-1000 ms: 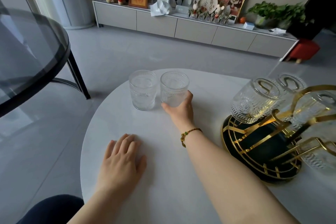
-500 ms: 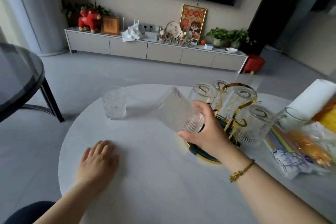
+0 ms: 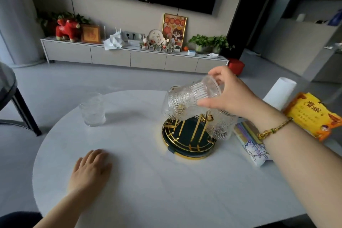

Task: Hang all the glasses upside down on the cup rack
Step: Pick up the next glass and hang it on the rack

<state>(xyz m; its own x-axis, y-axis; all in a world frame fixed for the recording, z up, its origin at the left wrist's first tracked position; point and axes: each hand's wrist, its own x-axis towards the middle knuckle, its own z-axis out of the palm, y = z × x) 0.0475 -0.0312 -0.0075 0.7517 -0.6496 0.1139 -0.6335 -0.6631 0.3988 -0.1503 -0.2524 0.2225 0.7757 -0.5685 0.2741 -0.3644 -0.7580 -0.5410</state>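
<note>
- head view: i saw the cup rack (image 3: 188,135), gold wire on a dark round base, standing on the white table (image 3: 148,181); i place everything else against it.
- my right hand (image 3: 229,96) was just above the rack, clenched round the base end of a ribbed glass (image 3: 192,98), which lay tilted nearly on its side with its mouth toward the rack's left and downward.
- whether that glass touched a rack arm, i couldn't tell.
- a hung glass (image 3: 220,127) sat mouth down on the rack's right side; others behind the held one were too hidden to count.
- well to the left of the rack, an upright glass (image 3: 93,110) stood alone on the table.
- nearer me and left of the rack, my left hand (image 3: 90,170) lay flat on the table, palm down, grasping nothing.
- just right of the rack lay a packet of straws (image 3: 251,142), and beyond it an orange snack bag (image 3: 312,114) and a white roll (image 3: 279,92).
</note>
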